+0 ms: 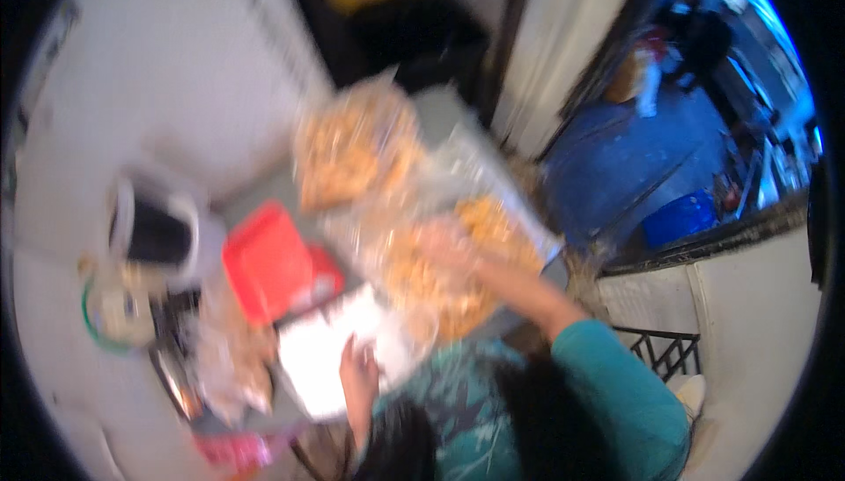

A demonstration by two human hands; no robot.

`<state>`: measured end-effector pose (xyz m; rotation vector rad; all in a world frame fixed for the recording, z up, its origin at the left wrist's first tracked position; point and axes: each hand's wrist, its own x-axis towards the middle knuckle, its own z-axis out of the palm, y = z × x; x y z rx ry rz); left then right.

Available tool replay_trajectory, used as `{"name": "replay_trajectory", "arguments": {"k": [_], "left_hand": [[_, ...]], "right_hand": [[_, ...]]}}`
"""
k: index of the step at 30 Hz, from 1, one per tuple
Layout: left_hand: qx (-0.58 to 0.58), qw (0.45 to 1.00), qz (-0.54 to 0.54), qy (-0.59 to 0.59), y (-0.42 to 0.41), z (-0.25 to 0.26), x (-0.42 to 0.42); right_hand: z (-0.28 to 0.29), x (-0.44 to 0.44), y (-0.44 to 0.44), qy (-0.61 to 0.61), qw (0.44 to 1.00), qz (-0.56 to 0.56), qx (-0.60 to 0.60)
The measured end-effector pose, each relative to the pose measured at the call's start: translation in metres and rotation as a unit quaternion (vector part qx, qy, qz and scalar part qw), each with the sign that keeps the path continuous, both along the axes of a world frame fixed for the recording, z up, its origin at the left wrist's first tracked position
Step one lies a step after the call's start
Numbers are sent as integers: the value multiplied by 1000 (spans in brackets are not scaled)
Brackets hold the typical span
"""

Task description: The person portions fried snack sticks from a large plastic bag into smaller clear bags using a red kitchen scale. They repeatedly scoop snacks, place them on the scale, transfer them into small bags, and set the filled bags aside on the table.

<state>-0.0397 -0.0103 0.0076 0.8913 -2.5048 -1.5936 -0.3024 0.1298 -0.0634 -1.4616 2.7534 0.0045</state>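
Note:
My right hand reaches into or onto a spread clear plastic bag of yellow-orange snack pieces; blur hides whether its fingers grip any. Over a bright white sheet or tray near the table's front is my left hand, its fingers partly bent. What it may hold is too blurred to tell. Beyond the open bag stands another clear bag filled with orange-yellow pieces. A red plastic container lies left of the white surface.
On the grey table, more clear bags lie at the left. A white tub with a dark inside stands by the wall. A pink item is at the near left edge. A doorway at the right shows a blue container.

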Motion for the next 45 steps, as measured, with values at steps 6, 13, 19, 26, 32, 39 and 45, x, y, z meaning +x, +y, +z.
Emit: {"name": "replay_trajectory", "arguments": {"k": [6,13,19,26,32,39,45], "left_hand": [[-101,994,-35,30,-9,2,8],[-35,999,-8,30,-8,20,0],[6,993,-37,111,1,18,-21],[-15,993,-91,69,-7,7,-43],[-16,985,-157,72,-21,12,-60],[-24,964,-258,60,-5,15,-40],[1,978,-178,112,31,20,-23]], "right_hand": [[41,2,14,-151,986,-50,-51],[83,-17,28,-370,905,-92,-187],[88,-25,39,-489,641,-232,-545],[112,-7,38,-809,305,-84,-496],[126,66,5,-870,427,-196,-152],[41,71,-20,-923,332,-181,-64],[-43,49,-38,-895,323,-166,-260]]}}
